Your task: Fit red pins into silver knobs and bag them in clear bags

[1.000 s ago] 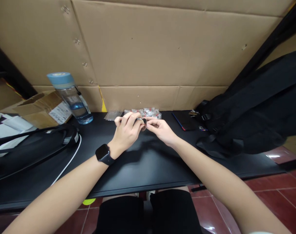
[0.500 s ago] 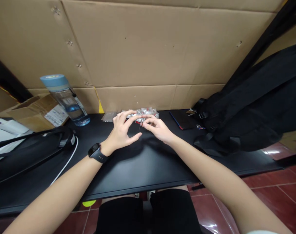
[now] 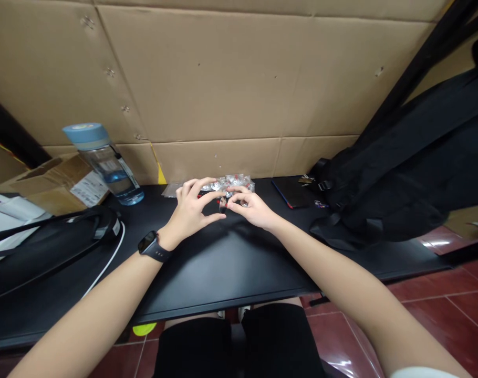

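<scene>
Over the back middle of the black table (image 3: 231, 268), my left hand (image 3: 189, 212) and my right hand (image 3: 250, 207) meet with their fingertips together. Between them they pinch a small dark piece with a bit of red (image 3: 222, 202), too small to name. My left wrist carries a black watch (image 3: 148, 244). Just behind the hands lies a heap of small clear packets with red and silver bits (image 3: 235, 182). A flat clear bag (image 3: 170, 189) rests left of that heap.
A water bottle with a blue lid (image 3: 103, 163) and a cardboard box (image 3: 55, 181) stand at the back left. A black bag with a white cable (image 3: 58, 236) lies on the left. A dark notebook (image 3: 294, 191) and a large black backpack (image 3: 404, 178) fill the right. Cardboard lines the wall.
The left hand opened away from the small piece half a second ago and has closed its fingertips on it again. Both hands stayed by the packets; the view drifted slightly.
</scene>
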Available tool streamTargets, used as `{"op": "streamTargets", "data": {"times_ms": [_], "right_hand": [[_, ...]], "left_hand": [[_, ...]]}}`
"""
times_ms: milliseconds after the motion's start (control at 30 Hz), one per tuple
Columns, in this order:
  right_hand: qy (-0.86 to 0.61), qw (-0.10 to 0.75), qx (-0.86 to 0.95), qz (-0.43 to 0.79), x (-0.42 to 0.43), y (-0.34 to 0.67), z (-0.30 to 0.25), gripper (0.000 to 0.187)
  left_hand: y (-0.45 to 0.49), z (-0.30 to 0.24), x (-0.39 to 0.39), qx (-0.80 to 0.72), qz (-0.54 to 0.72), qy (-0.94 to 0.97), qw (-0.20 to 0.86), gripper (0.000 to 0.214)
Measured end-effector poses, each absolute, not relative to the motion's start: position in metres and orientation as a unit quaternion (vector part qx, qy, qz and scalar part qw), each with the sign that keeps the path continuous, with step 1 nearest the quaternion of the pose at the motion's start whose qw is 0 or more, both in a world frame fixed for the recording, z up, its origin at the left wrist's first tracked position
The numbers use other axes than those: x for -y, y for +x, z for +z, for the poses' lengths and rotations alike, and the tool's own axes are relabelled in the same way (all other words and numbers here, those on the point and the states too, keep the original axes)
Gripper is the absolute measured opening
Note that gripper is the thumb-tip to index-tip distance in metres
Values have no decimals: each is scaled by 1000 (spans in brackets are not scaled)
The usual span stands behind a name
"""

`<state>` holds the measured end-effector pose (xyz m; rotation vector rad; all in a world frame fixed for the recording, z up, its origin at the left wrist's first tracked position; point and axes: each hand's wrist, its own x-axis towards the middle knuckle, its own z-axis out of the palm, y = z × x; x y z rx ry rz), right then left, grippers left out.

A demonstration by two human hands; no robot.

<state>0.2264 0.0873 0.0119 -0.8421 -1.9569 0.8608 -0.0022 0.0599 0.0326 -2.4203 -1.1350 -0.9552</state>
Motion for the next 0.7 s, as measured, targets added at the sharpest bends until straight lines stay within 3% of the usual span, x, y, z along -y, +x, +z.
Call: {"op": "streamTargets", "data": {"times_ms": [367, 700], "right_hand": [[-352, 394, 812, 249, -94, 232, 10, 15], [-383, 349, 847, 124, -93, 230, 7, 12]], "left_hand": [[-3, 25, -63, 418, -323, -841, 119, 46], [0, 20, -64, 439, -241, -858, 109, 40]]}}
